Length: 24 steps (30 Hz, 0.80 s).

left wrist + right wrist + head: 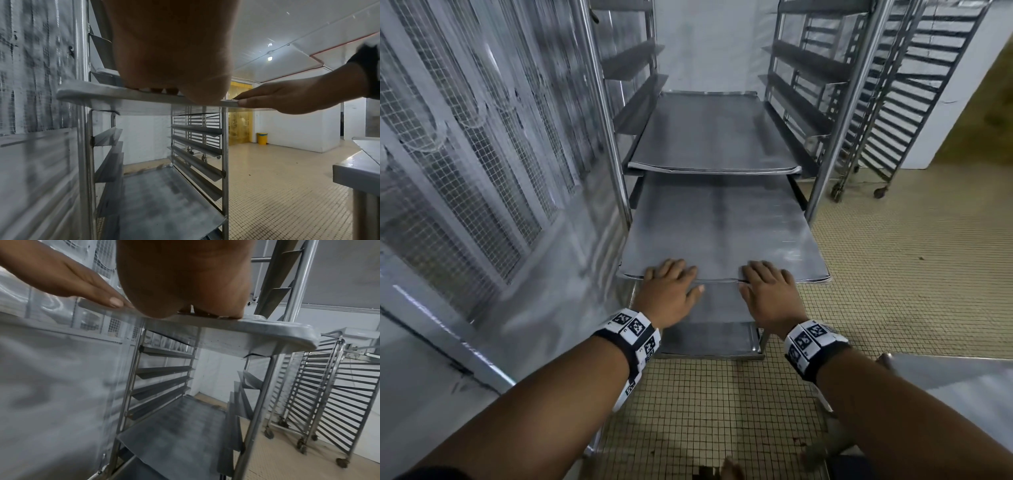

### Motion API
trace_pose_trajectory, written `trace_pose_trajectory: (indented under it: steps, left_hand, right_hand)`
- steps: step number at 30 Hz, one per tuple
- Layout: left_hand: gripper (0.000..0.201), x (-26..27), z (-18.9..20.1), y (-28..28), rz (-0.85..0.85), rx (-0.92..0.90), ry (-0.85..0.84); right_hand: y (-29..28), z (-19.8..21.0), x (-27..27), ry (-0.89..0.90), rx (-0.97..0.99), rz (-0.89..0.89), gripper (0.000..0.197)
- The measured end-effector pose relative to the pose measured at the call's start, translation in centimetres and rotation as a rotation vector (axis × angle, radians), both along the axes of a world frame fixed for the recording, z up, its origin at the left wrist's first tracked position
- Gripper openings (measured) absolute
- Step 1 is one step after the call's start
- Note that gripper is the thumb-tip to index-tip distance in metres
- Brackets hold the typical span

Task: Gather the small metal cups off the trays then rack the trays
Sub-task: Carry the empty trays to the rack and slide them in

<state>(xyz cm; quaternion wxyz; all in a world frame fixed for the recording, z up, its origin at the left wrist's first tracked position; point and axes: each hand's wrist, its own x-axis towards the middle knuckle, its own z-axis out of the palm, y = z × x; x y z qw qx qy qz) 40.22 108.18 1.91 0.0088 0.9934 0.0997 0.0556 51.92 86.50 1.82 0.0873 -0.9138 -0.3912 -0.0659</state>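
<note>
Head view shows your left hand (669, 289) and right hand (770, 291) spread flat, fingers pressing the near edge of a bare, dull grey tray (722, 226) half-seated in the rack (606, 137), its front overhanging open tiled floor (893, 274) rightward.

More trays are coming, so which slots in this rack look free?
Free: the rails above the top tray, and several between the pushed tray and the low tray. Taken: the pushed tray's slot, where the left hand and right hand press its front edge.
</note>
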Motion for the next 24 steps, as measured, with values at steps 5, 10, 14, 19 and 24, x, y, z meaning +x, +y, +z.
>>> trace_pose_trajectory:
  steps: [5, 10, 14, 19, 24]
  left_hand:
    - [0.079, 1.2, 0.5, 0.4, -0.003, -0.007, 0.03]
    - [0.087, 3.0, -0.1, 1.7, -0.047, 0.022, 0.066]
    - [0.08, 4.4, -0.7, 2.7, -0.043, 0.083, -0.034]
    - [0.07, 7.3, -0.8, 4.4, -0.048, 0.109, -0.094]
    - [0.067, 10.0, -1.2, 5.9, -0.047, 0.132, -0.154]
  right_hand:
    - [-0.7, 0.7, 1.7, -0.014, -0.092, -0.041, 0.066]
    - [-0.8, 0.4, 3.8, 0.001, -0.134, -0.024, 0.083]
    - [0.3, 0.1, 5.1, -0.02, -0.102, -0.026, 0.081]
    - [2.0, 0.0, 7.9, -0.083, -0.059, -0.029, 0.075]
    - [3.8, -0.1, 10.7, -0.09, -0.021, -0.039, 0.071]
